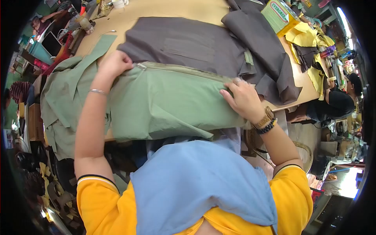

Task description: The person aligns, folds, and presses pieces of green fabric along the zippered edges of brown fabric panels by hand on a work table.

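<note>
A piece of green fabric lies across the near side of the table and hangs over its front edge. Along its top edge runs a zipper, with a metal slider near the left end. My left hand is closed in a pinch at the zipper's left end, beside a dark grey fabric spread behind it. At the zipper's right end, my right hand grips the edge of the green fabric, thumb toward me. What exactly lies between the left fingertips is partly hidden.
More green fabric drapes off the table at left. Folded dark fabric lies at right, near a yellow and green tin and yellow scraps. A white cup stands at the back. A person in black is at the right.
</note>
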`<action>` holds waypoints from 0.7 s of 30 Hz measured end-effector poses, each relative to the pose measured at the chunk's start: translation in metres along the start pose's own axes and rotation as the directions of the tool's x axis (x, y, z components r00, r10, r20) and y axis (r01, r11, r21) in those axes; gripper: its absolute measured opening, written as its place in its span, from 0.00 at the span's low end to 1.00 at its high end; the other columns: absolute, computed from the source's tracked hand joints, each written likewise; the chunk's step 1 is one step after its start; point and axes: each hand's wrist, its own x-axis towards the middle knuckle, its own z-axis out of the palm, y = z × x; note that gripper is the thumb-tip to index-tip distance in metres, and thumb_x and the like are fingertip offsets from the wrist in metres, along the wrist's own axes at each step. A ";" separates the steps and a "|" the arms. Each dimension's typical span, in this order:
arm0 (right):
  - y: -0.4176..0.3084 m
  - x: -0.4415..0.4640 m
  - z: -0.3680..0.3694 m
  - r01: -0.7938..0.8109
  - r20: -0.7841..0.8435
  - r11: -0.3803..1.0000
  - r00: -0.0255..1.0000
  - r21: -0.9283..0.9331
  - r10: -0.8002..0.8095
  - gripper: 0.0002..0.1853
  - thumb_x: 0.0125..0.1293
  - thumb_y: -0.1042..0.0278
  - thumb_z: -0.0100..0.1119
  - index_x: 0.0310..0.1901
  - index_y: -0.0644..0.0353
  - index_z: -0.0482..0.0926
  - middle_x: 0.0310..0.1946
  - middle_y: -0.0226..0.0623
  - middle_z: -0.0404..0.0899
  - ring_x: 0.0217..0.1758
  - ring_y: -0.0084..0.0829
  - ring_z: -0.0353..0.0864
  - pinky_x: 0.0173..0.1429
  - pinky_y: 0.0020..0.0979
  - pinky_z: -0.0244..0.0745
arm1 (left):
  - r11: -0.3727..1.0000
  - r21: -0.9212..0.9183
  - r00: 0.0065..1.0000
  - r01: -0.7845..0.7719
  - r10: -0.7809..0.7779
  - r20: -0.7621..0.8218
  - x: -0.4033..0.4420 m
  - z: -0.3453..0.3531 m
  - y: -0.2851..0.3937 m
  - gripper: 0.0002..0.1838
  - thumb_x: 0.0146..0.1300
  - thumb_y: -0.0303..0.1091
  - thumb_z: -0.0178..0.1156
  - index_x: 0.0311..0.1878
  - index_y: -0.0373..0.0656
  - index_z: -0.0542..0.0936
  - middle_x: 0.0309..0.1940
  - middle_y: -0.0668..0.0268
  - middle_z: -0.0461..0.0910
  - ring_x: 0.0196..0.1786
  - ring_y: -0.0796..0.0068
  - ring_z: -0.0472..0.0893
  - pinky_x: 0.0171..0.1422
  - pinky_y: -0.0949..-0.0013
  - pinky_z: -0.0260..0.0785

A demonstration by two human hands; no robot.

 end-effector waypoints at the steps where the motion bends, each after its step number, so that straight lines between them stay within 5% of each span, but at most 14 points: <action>1: -0.004 0.004 -0.013 -0.040 0.165 0.999 0.986 0.031 0.034 0.18 0.72 0.51 0.62 0.45 0.61 0.86 0.40 0.49 0.84 0.45 0.46 0.84 0.48 0.44 0.77 | 0.994 0.104 0.990 0.026 -0.012 -0.138 -0.003 0.002 0.022 0.06 0.59 0.37 0.71 0.38 0.51 0.91 0.34 0.65 0.90 0.39 0.66 0.87 0.48 0.58 0.76; 2: -0.008 0.008 -0.032 -0.085 0.325 0.995 0.944 0.055 0.063 0.18 0.73 0.51 0.62 0.43 0.62 0.86 0.36 0.51 0.83 0.42 0.48 0.84 0.46 0.45 0.77 | 0.896 0.444 0.942 -0.020 0.165 -0.291 0.001 0.015 0.026 0.06 0.64 0.36 0.65 0.41 0.58 0.90 0.41 0.69 0.88 0.47 0.64 0.85 0.57 0.55 0.72; 4: -0.004 0.015 -0.045 -0.126 0.469 0.974 0.883 0.186 0.024 0.20 0.73 0.52 0.61 0.37 0.64 0.84 0.25 0.53 0.78 0.33 0.53 0.82 0.41 0.48 0.77 | 0.904 0.419 0.812 -0.088 0.309 -0.496 -0.006 0.031 0.053 0.08 0.63 0.32 0.66 0.45 0.57 0.88 0.45 0.73 0.84 0.52 0.64 0.83 0.59 0.56 0.70; 7: 0.009 0.046 -0.030 0.129 0.099 0.941 0.981 0.314 -0.167 0.17 0.72 0.53 0.63 0.39 0.61 0.84 0.31 0.49 0.82 0.38 0.50 0.84 0.44 0.46 0.78 | 0.821 0.278 0.713 -0.498 0.571 -0.408 -0.031 0.055 0.103 0.08 0.63 0.32 0.67 0.45 0.52 0.87 0.45 0.68 0.83 0.47 0.63 0.85 0.50 0.55 0.73; 8: 0.011 0.063 -0.024 0.252 -0.007 0.944 0.966 0.211 -0.257 0.14 0.71 0.55 0.63 0.41 0.59 0.85 0.35 0.45 0.83 0.42 0.48 0.84 0.46 0.45 0.79 | 0.767 0.225 0.671 -0.601 0.637 -0.379 -0.042 0.069 0.120 0.08 0.63 0.31 0.67 0.45 0.50 0.87 0.46 0.67 0.84 0.45 0.64 0.85 0.47 0.57 0.74; 13: -0.021 0.176 0.022 0.749 -0.187 0.662 0.655 0.030 -0.732 0.11 0.67 0.65 0.63 0.50 0.51 0.84 0.48 0.32 0.83 0.51 0.39 0.83 0.55 0.40 0.77 | 0.728 0.221 0.657 -0.649 0.682 -0.319 -0.058 0.114 0.157 0.13 0.65 0.30 0.61 0.52 0.51 0.86 0.47 0.66 0.84 0.42 0.65 0.86 0.46 0.58 0.76; 15: -0.051 0.201 0.034 0.829 -0.135 0.551 0.559 0.096 -0.818 0.12 0.68 0.66 0.59 0.51 0.47 0.86 0.54 0.29 0.83 0.58 0.36 0.82 0.59 0.40 0.78 | 0.736 0.216 0.671 -0.642 0.675 -0.307 -0.059 0.115 0.159 0.11 0.65 0.30 0.61 0.49 0.49 0.84 0.45 0.66 0.84 0.41 0.65 0.86 0.46 0.58 0.76; 19: -0.085 0.223 0.050 0.911 0.039 0.407 0.410 -0.062 -0.911 0.14 0.69 0.64 0.56 0.52 0.42 0.87 0.60 0.29 0.81 0.66 0.33 0.78 0.65 0.41 0.76 | 0.731 0.162 0.690 -0.662 0.680 -0.248 -0.069 0.106 0.155 0.06 0.65 0.29 0.61 0.45 0.46 0.80 0.42 0.66 0.83 0.38 0.64 0.85 0.45 0.59 0.76; 21: -0.085 0.231 0.058 0.928 0.104 0.361 0.370 -0.091 -0.923 0.14 0.70 0.64 0.55 0.52 0.40 0.87 0.63 0.29 0.81 0.69 0.33 0.77 0.67 0.41 0.75 | 0.660 0.146 0.617 -0.737 0.745 -0.253 -0.074 0.097 0.147 0.06 0.64 0.28 0.62 0.44 0.45 0.78 0.40 0.64 0.83 0.37 0.62 0.85 0.44 0.58 0.76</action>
